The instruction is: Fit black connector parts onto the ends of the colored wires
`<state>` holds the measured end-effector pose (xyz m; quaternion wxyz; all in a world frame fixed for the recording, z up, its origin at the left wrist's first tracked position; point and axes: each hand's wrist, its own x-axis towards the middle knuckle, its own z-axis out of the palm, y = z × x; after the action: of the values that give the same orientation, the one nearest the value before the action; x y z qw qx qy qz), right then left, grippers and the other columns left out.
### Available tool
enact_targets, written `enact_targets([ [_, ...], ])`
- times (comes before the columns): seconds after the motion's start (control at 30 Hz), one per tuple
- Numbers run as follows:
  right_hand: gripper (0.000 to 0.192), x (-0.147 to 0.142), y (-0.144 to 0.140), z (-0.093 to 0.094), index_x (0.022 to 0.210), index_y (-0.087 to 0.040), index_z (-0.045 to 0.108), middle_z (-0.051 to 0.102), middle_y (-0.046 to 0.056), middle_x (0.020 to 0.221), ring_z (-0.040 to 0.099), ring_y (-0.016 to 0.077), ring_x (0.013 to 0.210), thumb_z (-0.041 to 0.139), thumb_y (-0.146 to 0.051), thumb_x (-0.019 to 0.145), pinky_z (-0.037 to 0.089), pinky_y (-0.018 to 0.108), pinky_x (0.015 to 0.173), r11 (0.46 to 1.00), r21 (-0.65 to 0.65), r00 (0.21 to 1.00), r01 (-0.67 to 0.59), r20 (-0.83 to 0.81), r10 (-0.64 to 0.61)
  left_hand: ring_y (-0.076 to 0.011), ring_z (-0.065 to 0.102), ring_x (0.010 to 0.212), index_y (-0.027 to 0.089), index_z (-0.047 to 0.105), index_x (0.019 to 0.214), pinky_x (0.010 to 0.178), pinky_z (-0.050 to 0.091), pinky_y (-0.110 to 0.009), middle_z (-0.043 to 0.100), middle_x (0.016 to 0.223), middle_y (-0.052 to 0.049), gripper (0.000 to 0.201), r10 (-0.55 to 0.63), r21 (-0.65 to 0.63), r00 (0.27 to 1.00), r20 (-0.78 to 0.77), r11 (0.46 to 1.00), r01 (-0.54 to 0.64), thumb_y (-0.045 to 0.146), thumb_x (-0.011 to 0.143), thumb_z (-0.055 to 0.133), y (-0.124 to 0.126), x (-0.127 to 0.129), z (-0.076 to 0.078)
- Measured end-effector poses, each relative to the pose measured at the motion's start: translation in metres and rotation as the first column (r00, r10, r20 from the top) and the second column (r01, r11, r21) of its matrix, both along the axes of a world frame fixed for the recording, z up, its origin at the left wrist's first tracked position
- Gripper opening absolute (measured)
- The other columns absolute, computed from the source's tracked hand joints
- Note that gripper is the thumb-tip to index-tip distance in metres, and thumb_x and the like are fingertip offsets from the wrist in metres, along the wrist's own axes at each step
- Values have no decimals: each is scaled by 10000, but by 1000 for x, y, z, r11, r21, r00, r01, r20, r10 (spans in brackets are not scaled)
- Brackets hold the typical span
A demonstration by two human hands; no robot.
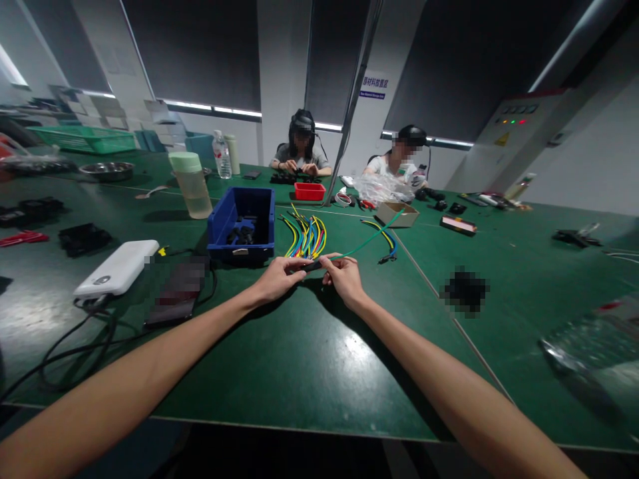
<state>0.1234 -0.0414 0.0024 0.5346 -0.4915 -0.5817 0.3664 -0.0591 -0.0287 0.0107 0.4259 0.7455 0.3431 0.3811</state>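
My left hand pinches a small black part, perhaps a connector housing, above the green table. From the right, my right hand closes its fingertips on a green wire, whose near end meets the black part. The wire's far end sticks out toward the back right. Just beyond my hands lies a bundle of yellow, blue, red and green wires. Behind my left hand stands a blue bin holding black parts. To the right are a few bent wires with black ends.
A white power bank with cables and a phone lie at left. A bottle stands behind them. Farther back are a red tray, a cardboard box and two people seated across the table. A clear plastic bottle lies at right.
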Motion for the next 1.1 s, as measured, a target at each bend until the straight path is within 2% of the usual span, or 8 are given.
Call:
enact_targets([
  [0.23, 396, 0, -1, 1, 770, -127, 678, 564, 0, 441, 468, 110, 353, 606, -516, 757, 362, 221, 376, 1000, 12, 1000, 2, 10, -2, -170, 602, 728, 124, 679, 1096, 648, 445, -253, 709, 922, -74, 367, 16, -1, 1000, -17, 1000, -16, 238, 757, 601, 0, -1, -1],
  [0.53, 407, -1, -3, 3, 684, -136, 652, 543, 1, 416, 462, 109, 353, 587, -528, 769, 343, 218, 381, 1000, 23, 998, 7, 58, -8, -147, 586, 663, 108, 700, 1042, 613, 431, -239, 707, 849, -61, 349, 12, -48, 999, 50, 999, -10, 230, 725, 619, -1, 2, 1],
  [0.67, 397, -7, -8, 6, 761, -142, 631, 547, -9, 439, 471, 103, 360, 568, -534, 779, 353, 208, 384, 999, -9, 999, -32, 2, 32, -150, 602, 689, 99, 699, 1018, 656, 448, -247, 706, 856, -60, 327, 26, -64, 993, 111, 998, -19, 214, 720, 630, -2, 4, 2],
  [0.8, 370, -16, -15, 11, 889, -181, 549, 626, -10, 598, 514, 101, 401, 649, -494, 718, 391, 203, 395, 997, -5, 995, -80, -67, 80, -164, 626, 751, 103, 690, 1003, 720, 471, -263, 705, 878, -68, 306, 19, -96, 981, 194, 995, 0, 212, 721, 642, -4, 6, 2],
  [0.93, 378, -19, -18, 10, 935, -199, 500, 618, -25, 646, 529, 99, 424, 664, -451, 707, 403, 201, 399, 999, 37, 998, -37, -52, 39, -161, 624, 718, 103, 682, 1011, 697, 479, -266, 698, 800, -54, 304, 9, -91, 984, 176, 996, 7, 229, 737, 644, -6, 7, 2],
  [1.1, 445, -16, -15, 4, 1026, -203, 449, 543, -67, 613, 495, 86, 396, 675, -410, 703, 372, 192, 373, 998, 41, 998, 49, -50, -47, -187, 638, 834, 102, 678, 1025, 787, 483, -297, 701, 956, -91, 289, -53, -40, 989, 141, 997, 59, 201, 756, 632, -6, 7, -3],
])
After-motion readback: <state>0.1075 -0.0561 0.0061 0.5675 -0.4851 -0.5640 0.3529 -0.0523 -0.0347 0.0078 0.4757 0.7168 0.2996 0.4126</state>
